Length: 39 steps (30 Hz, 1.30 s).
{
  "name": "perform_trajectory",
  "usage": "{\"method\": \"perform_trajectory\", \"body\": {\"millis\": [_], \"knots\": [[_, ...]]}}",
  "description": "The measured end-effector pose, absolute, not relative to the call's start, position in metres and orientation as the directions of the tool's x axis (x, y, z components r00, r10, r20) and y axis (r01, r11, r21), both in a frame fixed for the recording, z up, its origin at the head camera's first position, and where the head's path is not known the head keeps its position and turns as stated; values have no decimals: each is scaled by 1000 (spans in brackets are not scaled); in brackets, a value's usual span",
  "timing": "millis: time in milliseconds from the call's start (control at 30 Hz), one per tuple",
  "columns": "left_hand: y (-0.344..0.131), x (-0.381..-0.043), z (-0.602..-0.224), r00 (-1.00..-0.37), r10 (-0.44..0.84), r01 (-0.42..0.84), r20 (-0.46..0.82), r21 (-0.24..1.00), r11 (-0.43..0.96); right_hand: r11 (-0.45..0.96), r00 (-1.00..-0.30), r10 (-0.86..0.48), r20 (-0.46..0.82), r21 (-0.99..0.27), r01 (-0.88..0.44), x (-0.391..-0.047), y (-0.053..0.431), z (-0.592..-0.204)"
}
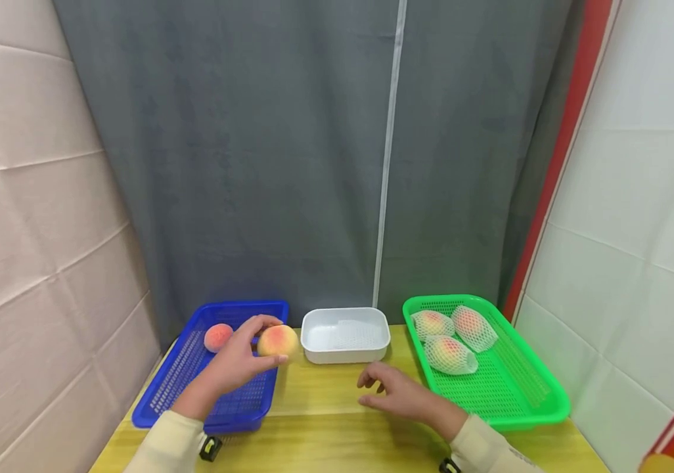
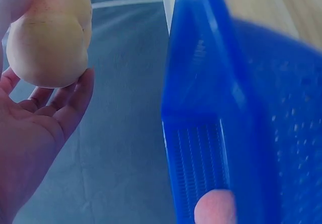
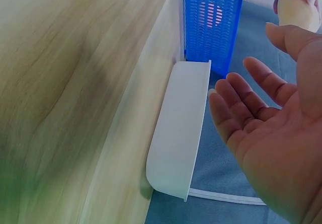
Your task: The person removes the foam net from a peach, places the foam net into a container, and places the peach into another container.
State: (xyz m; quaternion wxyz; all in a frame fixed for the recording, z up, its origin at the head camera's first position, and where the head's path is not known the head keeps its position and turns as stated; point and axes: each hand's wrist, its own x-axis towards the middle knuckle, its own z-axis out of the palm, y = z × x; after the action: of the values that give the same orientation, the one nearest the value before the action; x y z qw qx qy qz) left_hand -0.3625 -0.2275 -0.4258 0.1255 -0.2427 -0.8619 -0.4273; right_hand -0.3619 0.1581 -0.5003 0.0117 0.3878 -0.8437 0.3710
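Note:
My left hand [image 1: 241, 358] holds a yellow peach with a red blush [image 1: 278, 342] between thumb and fingers, above the right side of the blue basket [image 1: 162, 387]. In the left wrist view the peach [image 2: 49, 38] shows its crease, with fingertips along its lower side. A second, redder peach [image 1: 217, 337] lies in the blue basket. My right hand [image 1: 399, 393] hovers over the table in front of the white tray [image 1: 345, 356], its fingers loosely bent and nothing in them. The right wrist view shows the right palm [image 3: 282, 133] bare, beside the white tray.
At the right stands a green basket [image 1: 511, 384] with three peaches in white foam nets [image 1: 450, 355]. White netting [image 1: 356, 335] lies inside the white tray. The wooden table [image 1: 313, 433] backs onto a grey curtain [image 1: 266, 164], with pale walls on both sides.

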Motion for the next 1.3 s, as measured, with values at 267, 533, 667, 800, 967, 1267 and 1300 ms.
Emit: {"method": "perform_trajectory", "body": {"millis": [267,533,667,800,967,1267,1300], "knots": [[-247,-381,-421,-869,308,496,388,676,546,423,-709,-645,285,-640,-642,-360,160,-500],[-268,-406,-421,-903,237,422,358,640,642,435,-722,-644,254,-654,-619,-359,162,-501],[-281,-420,-422,-916,196,387,350,645,658,421,-720,-645,256,-668,-613,-356,164,-500],[-292,-432,-424,-928,151,341,340,611,715,404,-718,-641,272,-675,-617,-355,165,-500],[-300,-446,-425,-945,107,283,308,614,737,395,-721,-636,277,-686,-611,-354,166,-501],[-318,-469,-430,-965,56,211,255,637,742,400,-734,-634,242,-710,-580,-352,165,-501],[-320,-471,-430,-966,52,207,253,635,745,399,-736,-634,237,-715,-574,-352,166,-501]]}}
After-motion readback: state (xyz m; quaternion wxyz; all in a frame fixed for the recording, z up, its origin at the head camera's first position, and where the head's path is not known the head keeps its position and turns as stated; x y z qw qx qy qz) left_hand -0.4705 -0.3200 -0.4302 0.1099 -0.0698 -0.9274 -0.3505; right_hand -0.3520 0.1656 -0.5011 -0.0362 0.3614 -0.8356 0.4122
